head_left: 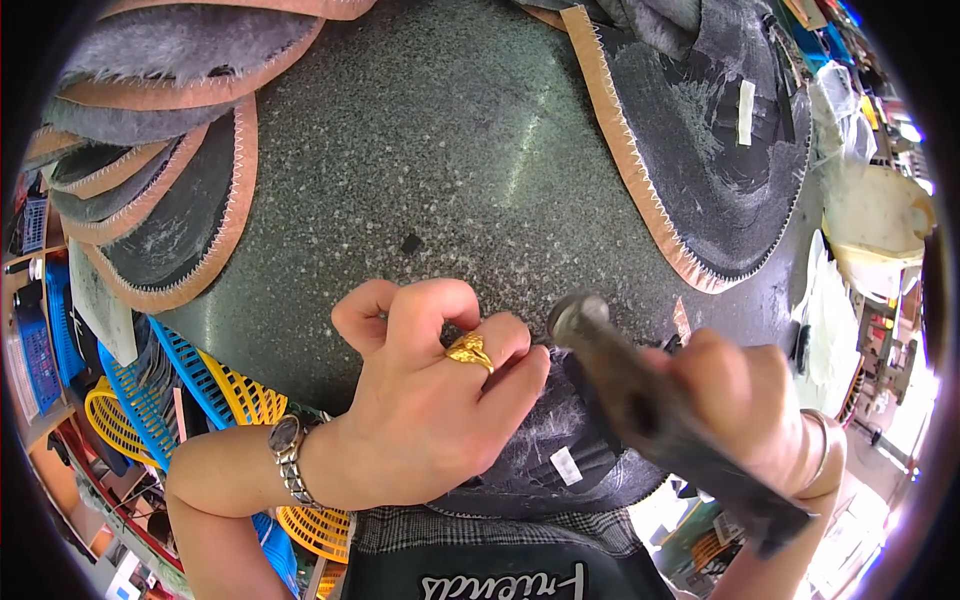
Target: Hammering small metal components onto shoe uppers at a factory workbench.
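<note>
My right hand (pixel 735 395) is closed around the handle of a hammer (pixel 672 428), whose round striking face is beside my left fingertips. My left hand (pixel 435 375), with a gold ring and a metal watch, has its fingers curled and pinched at the upper edge of a dark fuzzy fabric piece (pixel 535 442). That piece lies at the near edge of the worktop, partly under my hands, with a small white label on it. What exactly is between my left fingertips is hidden.
A speckled dark stone worktop (pixel 400 160) lies ahead. Fuzzy grey pieces with tan zigzag-stitched edges are stacked at the left (pixel 235 180), and another such piece (pixel 700 160) lies at the right. Blue and yellow plastic baskets (pixel 235 385) stand at left, a cream bucket (pixel 875 220) at right.
</note>
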A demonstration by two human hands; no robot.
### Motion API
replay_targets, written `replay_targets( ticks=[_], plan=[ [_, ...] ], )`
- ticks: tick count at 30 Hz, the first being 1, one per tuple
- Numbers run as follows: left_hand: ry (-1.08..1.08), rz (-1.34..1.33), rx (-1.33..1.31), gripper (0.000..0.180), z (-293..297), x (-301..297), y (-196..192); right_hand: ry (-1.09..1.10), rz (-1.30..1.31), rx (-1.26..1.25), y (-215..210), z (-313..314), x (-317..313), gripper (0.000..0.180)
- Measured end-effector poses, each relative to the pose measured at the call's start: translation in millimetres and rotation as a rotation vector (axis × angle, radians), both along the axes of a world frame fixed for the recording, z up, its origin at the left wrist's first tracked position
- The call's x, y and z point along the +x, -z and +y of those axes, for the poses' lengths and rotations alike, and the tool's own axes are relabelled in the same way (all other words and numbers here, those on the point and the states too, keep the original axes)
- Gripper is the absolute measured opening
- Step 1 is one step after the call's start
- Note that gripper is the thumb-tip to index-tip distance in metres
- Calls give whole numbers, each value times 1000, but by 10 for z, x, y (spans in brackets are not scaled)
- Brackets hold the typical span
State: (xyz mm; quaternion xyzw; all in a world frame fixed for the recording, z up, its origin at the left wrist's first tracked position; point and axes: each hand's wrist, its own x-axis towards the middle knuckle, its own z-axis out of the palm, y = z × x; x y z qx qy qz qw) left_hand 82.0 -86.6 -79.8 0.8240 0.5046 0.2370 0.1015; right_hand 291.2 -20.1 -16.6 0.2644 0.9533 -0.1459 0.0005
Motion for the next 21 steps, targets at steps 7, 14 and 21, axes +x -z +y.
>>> replay_targets(
  ticks=[7, 14, 21],
  plan=[
    [-62, -24, -9, 26, -21, -36, -5, 153, -163, -6, 1, -112, -56, 22],
    [-152, -107, -49, 23, -90, -27, 52, 280, 235, -229, 76, -56, 74, 24],
    [-96, -25, -29, 28, -122, 1, -7, 9, 21, 6, -30, 8, -63, 22]
  ],
)
